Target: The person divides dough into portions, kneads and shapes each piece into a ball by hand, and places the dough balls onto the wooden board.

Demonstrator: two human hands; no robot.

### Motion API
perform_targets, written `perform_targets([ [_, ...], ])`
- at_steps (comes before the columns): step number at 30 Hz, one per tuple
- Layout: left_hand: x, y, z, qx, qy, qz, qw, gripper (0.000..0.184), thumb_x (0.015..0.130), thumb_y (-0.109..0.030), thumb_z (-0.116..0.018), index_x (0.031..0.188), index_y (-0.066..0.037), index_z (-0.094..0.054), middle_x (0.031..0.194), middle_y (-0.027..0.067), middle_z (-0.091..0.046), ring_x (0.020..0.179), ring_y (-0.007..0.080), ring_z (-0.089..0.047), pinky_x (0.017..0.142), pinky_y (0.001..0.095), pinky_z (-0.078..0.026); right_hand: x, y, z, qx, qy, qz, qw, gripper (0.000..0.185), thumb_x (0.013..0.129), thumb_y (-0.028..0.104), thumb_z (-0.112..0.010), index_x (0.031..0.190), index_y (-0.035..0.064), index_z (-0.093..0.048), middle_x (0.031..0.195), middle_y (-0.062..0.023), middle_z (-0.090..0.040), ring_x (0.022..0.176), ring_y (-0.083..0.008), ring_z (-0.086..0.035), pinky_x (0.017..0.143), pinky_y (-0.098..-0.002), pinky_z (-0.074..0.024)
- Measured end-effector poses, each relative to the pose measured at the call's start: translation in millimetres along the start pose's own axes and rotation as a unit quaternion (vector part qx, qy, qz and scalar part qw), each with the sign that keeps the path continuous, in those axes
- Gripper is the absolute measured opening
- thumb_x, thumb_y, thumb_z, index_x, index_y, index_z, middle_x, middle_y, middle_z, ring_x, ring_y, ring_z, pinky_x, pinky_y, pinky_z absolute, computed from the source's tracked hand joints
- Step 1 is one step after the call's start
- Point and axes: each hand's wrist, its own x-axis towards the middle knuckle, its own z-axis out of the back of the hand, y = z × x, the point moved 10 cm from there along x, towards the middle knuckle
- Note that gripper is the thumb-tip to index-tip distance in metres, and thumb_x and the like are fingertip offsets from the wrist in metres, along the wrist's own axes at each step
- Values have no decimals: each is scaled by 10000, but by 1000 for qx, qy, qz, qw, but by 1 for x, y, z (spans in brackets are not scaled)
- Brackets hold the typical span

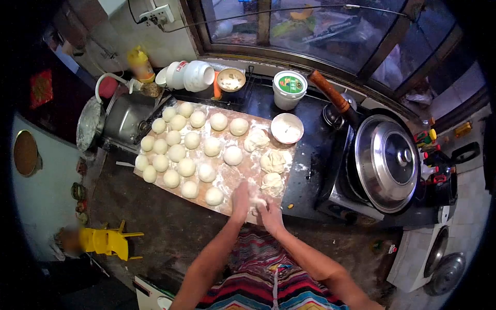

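Note:
Near the front edge of the floured wooden board (227, 173), my left hand (240, 200) is edge-on, its fingers stretched forward and close to the board. Beside it, my right hand (270, 214) has its fingers curled on a small, pale piece of dough (257, 199), partly hidden between the hands. Smooth round dough balls, such as the nearest one (214, 196), cover the board's left and middle. Rough, wrinkled dough lumps (272, 184) lie along the right side, ahead of my right hand. A white bowl of flour (287, 128) stands at the board's back right corner.
A lidded wok (388, 155) sits on the stove at right, its wooden handle (329, 92) pointing back left. Behind the board stand a white tub (289, 90), a small bowl (231, 80) and white containers (198, 76). A sink (126, 119) lies left; a yellow chair (111, 243) stands below.

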Motion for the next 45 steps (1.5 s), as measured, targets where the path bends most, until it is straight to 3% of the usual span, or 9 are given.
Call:
perform_targets([
  [3, -31, -15, 25, 83, -117, -130, 981, 195, 866, -175, -535, 751, -21, -571, 837, 199, -598, 774, 341, -569, 722, 483, -435, -29, 47, -10, -200, 65, 180, 961, 394, 863, 86, -575, 1240, 20, -482, 1147, -243, -598, 1036, -399, -596, 910, -408, -472],
  [8, -14, -73, -11, 416, -89, -406, 809, 142, 856, -139, -537, 740, -58, -541, 724, 136, -523, 739, 327, -560, 685, 446, -450, -16, 22, 9, -103, -14, 19, 994, 407, 857, 122, -593, 1237, 18, -489, 1132, -237, -609, 1077, -372, -597, 928, -414, -459],
  [15, 7, -63, -16, 304, -17, -294, 906, 166, 870, -151, -511, 748, -42, -542, 761, 156, -558, 749, 345, -570, 698, 444, -457, -2, -33, -15, 145, 21, -199, 969, 326, 897, 125, -526, 1202, 10, -515, 1054, -207, -630, 942, -305, -652, 821, -381, -520],
  [21, -46, -27, 31, 56, -165, -40, 984, 181, 860, -161, -521, 737, -30, -544, 769, 176, -553, 754, 379, -526, 701, 490, -405, -26, 66, -6, -210, -2, 254, 944, 334, 815, 78, -581, 1143, 15, -582, 1041, -237, -616, 954, -403, -601, 844, -439, -488],
  [24, -27, -79, -1, 287, -49, -397, 870, 180, 863, -165, -534, 747, -31, -563, 751, 164, -555, 743, 358, -529, 702, 481, -408, 3, 33, 7, -174, -1, 77, 982, 323, 816, 96, -593, 1126, 5, -582, 993, -249, -619, 956, -403, -600, 855, -442, -481],
  [32, -2, -53, -16, 239, -21, -287, 927, 210, 885, -171, -496, 759, -33, -592, 749, 170, -602, 681, 371, -574, 692, 461, -461, 1, 18, -4, 132, 31, -191, 972, 397, 917, 124, -539, 1282, -26, -498, 932, -102, -635, 881, -139, -585, 840, -345, -500],
  [36, -46, -34, 37, 90, -164, 11, 982, 193, 883, -148, -495, 762, -7, -549, 763, 197, -580, 761, 383, -559, 703, 477, -441, -24, 57, -6, -201, 10, 211, 956, 336, 856, 84, -588, 1179, 1, -549, 938, -188, -637, 912, -352, -626, 870, -405, -479],
  [40, -24, -83, 1, 350, -52, -394, 848, 168, 851, -139, -542, 737, -20, -576, 751, 173, -588, 753, 347, -569, 681, 466, -434, 7, 54, 0, -246, 15, 103, 964, 315, 857, 162, -589, 1135, 19, -550, 937, -248, -626, 905, -447, -601, 804, -481, -487],
  [45, 18, -87, 2, 326, -57, -345, 878, 132, 825, -154, -562, 754, -50, -602, 766, 147, -590, 763, 315, -573, 699, 445, -445, 21, 29, 7, -163, -36, 17, 986, 349, 883, 211, -587, 1157, 0, -541, 922, -241, -644, 779, -389, -641, 742, -423, -503],
])
